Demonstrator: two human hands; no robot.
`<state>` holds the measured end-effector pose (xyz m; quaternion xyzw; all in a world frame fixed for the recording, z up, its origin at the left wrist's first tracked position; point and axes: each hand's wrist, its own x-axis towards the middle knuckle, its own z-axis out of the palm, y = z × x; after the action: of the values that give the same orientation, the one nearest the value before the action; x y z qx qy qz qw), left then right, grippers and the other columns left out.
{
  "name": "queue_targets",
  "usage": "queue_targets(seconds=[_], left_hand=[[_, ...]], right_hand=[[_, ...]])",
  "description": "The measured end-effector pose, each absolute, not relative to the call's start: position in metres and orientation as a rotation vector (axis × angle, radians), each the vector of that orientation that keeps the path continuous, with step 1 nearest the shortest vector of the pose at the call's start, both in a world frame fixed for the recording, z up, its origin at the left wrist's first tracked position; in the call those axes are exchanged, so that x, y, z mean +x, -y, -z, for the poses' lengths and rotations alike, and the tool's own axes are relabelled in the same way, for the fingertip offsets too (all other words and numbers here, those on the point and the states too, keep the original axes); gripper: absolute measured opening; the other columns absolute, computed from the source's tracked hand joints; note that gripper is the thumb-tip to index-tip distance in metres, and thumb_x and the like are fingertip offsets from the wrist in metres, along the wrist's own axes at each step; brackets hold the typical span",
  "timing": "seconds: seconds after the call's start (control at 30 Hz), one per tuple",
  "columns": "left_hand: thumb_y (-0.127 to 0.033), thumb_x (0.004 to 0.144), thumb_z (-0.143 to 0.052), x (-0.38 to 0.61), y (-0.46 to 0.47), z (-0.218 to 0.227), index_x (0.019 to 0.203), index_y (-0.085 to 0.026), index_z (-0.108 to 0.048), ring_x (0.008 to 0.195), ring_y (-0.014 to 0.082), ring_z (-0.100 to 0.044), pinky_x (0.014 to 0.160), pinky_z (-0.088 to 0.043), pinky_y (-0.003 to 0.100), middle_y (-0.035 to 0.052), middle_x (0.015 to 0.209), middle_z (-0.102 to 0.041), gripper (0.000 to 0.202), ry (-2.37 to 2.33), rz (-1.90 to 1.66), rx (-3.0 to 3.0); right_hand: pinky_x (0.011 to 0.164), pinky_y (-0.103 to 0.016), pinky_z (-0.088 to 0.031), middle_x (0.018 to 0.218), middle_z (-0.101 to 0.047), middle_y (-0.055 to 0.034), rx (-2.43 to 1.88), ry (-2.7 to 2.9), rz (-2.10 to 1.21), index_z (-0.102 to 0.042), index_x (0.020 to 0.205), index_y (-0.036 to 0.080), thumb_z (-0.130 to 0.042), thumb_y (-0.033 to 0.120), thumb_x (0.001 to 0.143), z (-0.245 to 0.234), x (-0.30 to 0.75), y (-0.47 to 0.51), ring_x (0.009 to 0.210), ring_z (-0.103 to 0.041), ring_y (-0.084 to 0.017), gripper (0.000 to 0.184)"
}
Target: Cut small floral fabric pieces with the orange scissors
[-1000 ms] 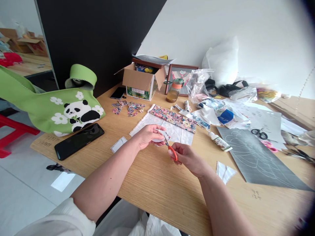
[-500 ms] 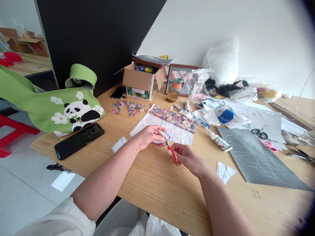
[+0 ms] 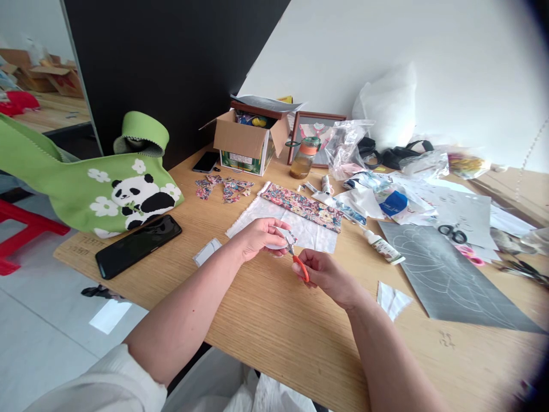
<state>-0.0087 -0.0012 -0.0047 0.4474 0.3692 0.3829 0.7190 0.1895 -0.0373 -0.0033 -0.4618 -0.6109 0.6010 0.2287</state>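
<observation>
Between the thumb and fingers of my left hand [image 3: 259, 237] is a small white piece [image 3: 281, 239] with a floral edge, apparently fabric. My right hand [image 3: 323, 272] grips orange-handled scissors [image 3: 301, 268], whose blades reach the near edge of that piece. Just beyond my hands lies a white cloth [image 3: 253, 216] with a folded strip of floral fabric [image 3: 300, 206] on it. Cut floral scraps [image 3: 231, 189] lie farther back to the left. Close to my left forearm is a small white piece with dark outlines [image 3: 207, 252].
A black phone [image 3: 138, 246] and a green panda bag [image 3: 86, 183] are at the left. Behind stand an open carton [image 3: 242, 143] and a bottle [image 3: 302, 163]. To the right are a glue bottle [image 3: 384, 247], a grey patterned sheet [image 3: 450, 280], black-handled scissors [image 3: 452, 233] and a white scrap [image 3: 392, 300].
Almost nothing differs. Both hands keep their places, with the scissors still at the edge of the small piece.
</observation>
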Motion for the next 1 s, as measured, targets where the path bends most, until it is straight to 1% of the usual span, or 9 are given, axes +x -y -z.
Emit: queue_targets(seconds=[0.2, 0.33, 0.47, 0.67, 1.0], left_hand=[[-0.013, 0.064, -0.073, -0.0091, 0.0011, 0.0044, 0.108, -0.008, -0.056, 0.062, 0.0175, -0.064, 0.059, -0.048, 0.030, 0.0042, 0.071, -0.062, 0.048, -0.818, -0.860, 0.972], [-0.015, 0.066, -0.072, -0.0086, 0.0005, 0.0034, 0.110, -0.008, -0.056, 0.066, 0.0197, -0.066, 0.061, -0.049, 0.030, 0.0049, 0.072, -0.063, 0.047, -0.837, -0.868, 0.961], [-0.014, 0.067, -0.071, -0.0080, 0.0010, 0.0018, 0.108, -0.008, -0.056, 0.065, 0.0202, -0.067, 0.062, -0.051, 0.032, 0.0044, 0.071, -0.063, 0.045, -0.855, -0.875, 0.952], [-0.014, 0.067, -0.071, -0.0087, 0.0007, 0.0036, 0.107, -0.008, -0.056, 0.064, 0.0184, -0.065, 0.058, -0.050, 0.030, 0.0033, 0.073, -0.060, 0.044, -0.850, -0.897, 0.977], [-0.012, 0.065, -0.070, -0.0065, 0.0024, 0.0020, 0.105, -0.008, -0.057, 0.060, 0.0153, -0.062, 0.058, -0.049, 0.030, 0.0036, 0.072, -0.061, 0.042, -0.834, -0.872, 0.993]], right_hand=[[0.047, -0.024, -0.027, 0.057, -0.049, 0.0046, -1.292, 1.673, -1.630, -0.048, 0.067, 0.019, -0.071, 0.059, 0.069, 0.0017, 0.1900, 0.0374, 0.050, -0.039, -0.008, 0.045], [0.048, -0.025, -0.027, 0.058, -0.049, 0.0046, -1.291, 1.669, -1.616, -0.049, 0.067, 0.019, -0.070, 0.059, 0.069, 0.0017, 0.1904, 0.0370, 0.050, -0.039, -0.009, 0.045], [0.048, -0.025, -0.027, 0.058, -0.050, 0.0046, -1.287, 1.670, -1.614, -0.050, 0.068, 0.019, -0.070, 0.060, 0.070, 0.0024, 0.1902, 0.0370, 0.050, -0.040, -0.009, 0.046], [0.048, -0.025, -0.029, 0.058, -0.050, 0.0044, -1.260, 1.652, -1.647, -0.050, 0.067, 0.019, -0.071, 0.061, 0.069, 0.0022, 0.1897, 0.0377, 0.050, -0.039, -0.009, 0.047], [0.049, -0.025, -0.030, 0.060, -0.051, 0.0033, -1.232, 1.660, -1.681, -0.050, 0.068, 0.018, -0.071, 0.062, 0.070, 0.0028, 0.1889, 0.0377, 0.052, -0.040, -0.009, 0.048]])
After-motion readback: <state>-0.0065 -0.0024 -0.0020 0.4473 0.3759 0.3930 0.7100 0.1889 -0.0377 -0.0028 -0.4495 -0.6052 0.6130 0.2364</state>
